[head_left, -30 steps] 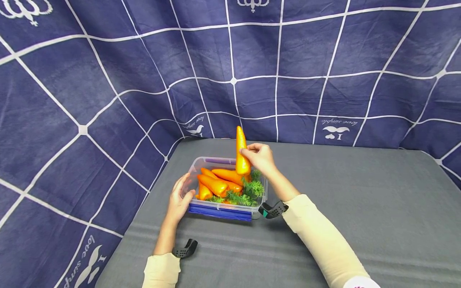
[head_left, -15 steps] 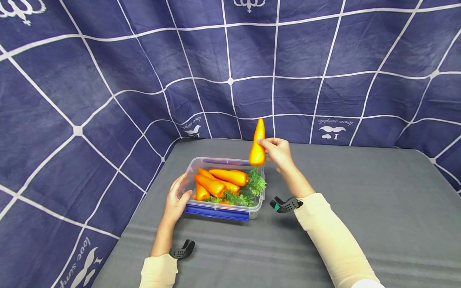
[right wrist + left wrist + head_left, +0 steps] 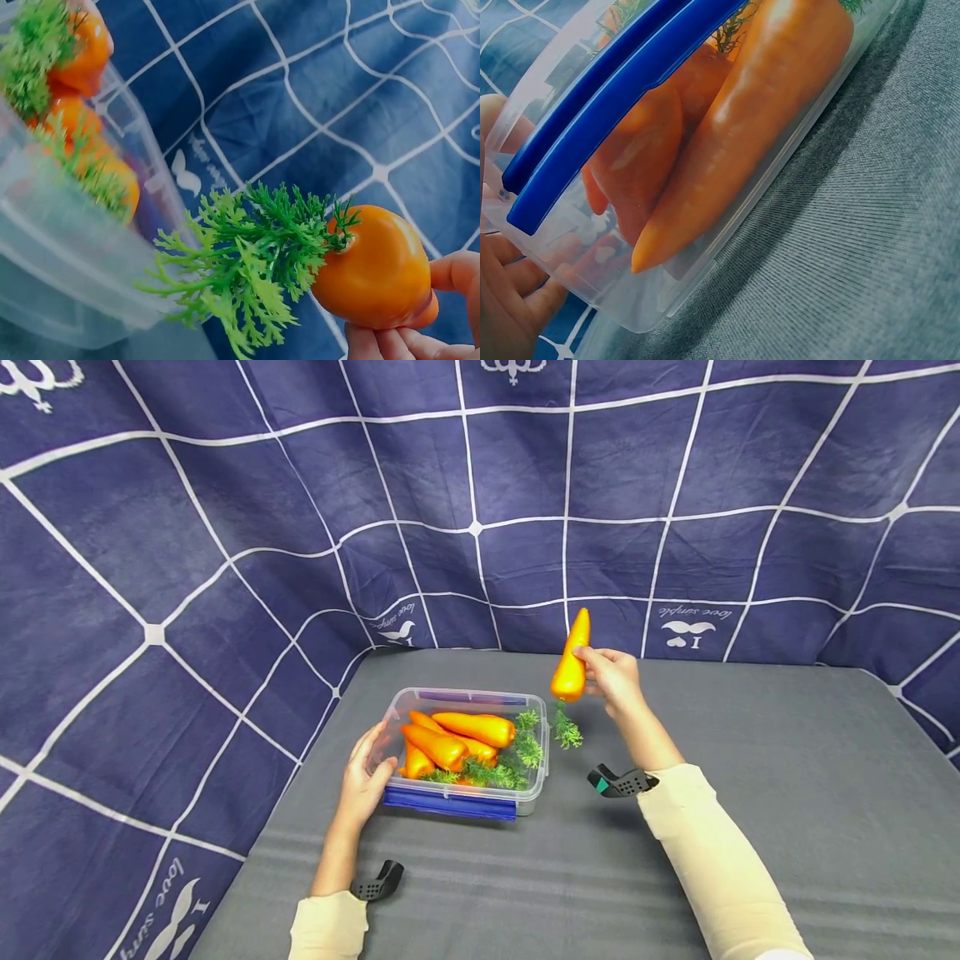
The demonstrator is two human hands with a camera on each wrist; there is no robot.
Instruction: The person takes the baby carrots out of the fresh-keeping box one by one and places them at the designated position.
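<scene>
My right hand (image 3: 617, 677) pinches an orange carrot (image 3: 572, 664) between thumb and fingers. The carrot is raised right of the container, tip up, with its green leafy top (image 3: 566, 727) hanging below. In the right wrist view its blunt end (image 3: 379, 266) and the leaves (image 3: 240, 259) face the camera. My left hand (image 3: 365, 781) holds the left end of a clear plastic container (image 3: 540, 781) with blue clips. Several more carrots (image 3: 442, 747) lie inside it, pointing mostly left, their green tops at the right. Through the wall, the left wrist view shows one carrot (image 3: 742, 142) close up.
A grey cloth-covered tabletop (image 3: 750, 760) lies under the container and stretches to the right. Blue curtain fabric with white grid lines (image 3: 600, 468) hangs behind and along the left side. The blue clip (image 3: 450, 803) is on the container's front side.
My right hand has carried the carrot from over the container rightward, past its right rim. Its leafy top now hangs outside. My left hand keeps its place on the container.
</scene>
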